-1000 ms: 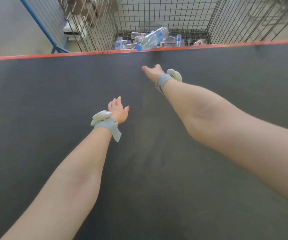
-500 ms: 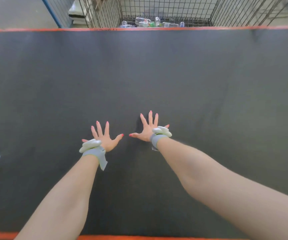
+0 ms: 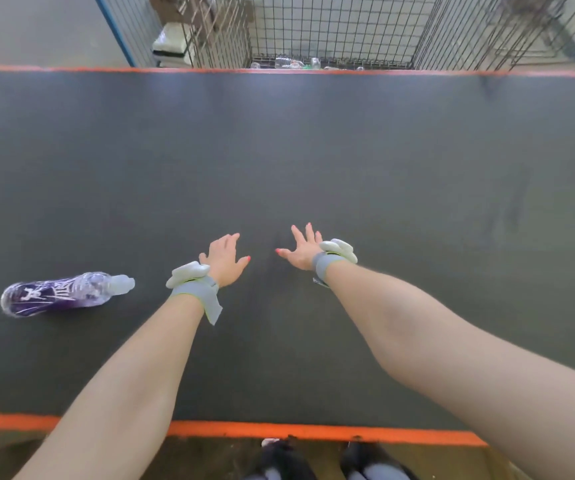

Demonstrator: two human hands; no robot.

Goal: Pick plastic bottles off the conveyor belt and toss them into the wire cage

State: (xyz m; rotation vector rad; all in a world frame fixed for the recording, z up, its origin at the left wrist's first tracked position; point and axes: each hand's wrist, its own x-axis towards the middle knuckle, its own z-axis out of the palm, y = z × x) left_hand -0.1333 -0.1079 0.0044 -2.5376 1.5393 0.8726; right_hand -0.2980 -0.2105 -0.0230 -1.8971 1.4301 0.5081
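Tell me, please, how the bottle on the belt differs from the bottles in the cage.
The belt bottle lies alone on its side on the belt; the cage bottles cluster on the cage floor. The belt bottle looks purple with a white cap; the cage bottles look mostly clear. Both lie loose, unheld.

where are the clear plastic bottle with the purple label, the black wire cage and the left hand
clear plastic bottle with the purple label [image 3: 58, 294]: head view, middle of its labelled body
black wire cage [image 3: 331, 26]: head view, its back mesh wall
left hand [image 3: 225, 259]: head view, back of the hand
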